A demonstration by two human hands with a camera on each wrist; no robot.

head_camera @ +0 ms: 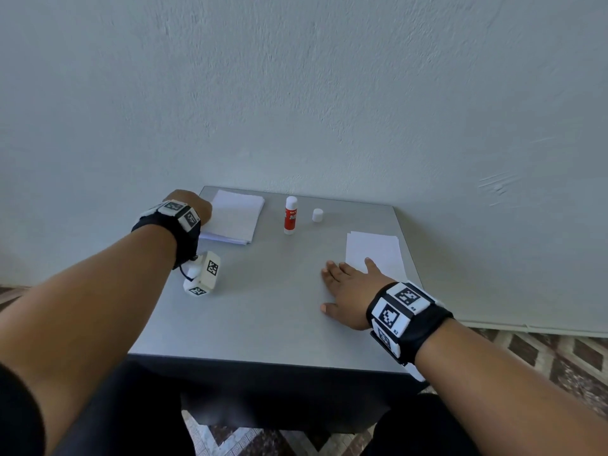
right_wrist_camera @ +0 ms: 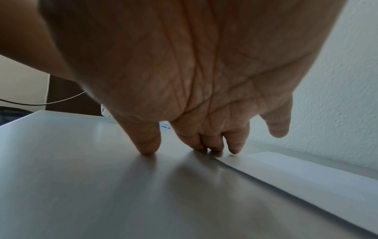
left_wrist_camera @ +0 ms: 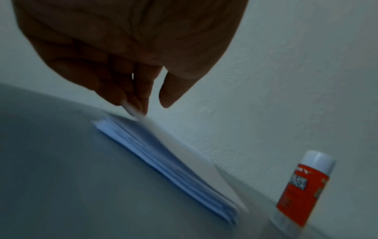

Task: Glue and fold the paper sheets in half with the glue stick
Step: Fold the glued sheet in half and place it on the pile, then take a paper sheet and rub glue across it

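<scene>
Black wristbands (head_camera: 424, 327); checkered white tags

Head cam looks down over the grey table (head_camera: 263, 324) toward the wall. Both wrist cams sit low under the palms, facing that far edge too.

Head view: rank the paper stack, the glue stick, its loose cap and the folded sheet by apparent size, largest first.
1. paper stack and folded sheet: look alike, both partly hidden by hands, so unranked.
2. glue stick.
3. cap, smallest.
</scene>
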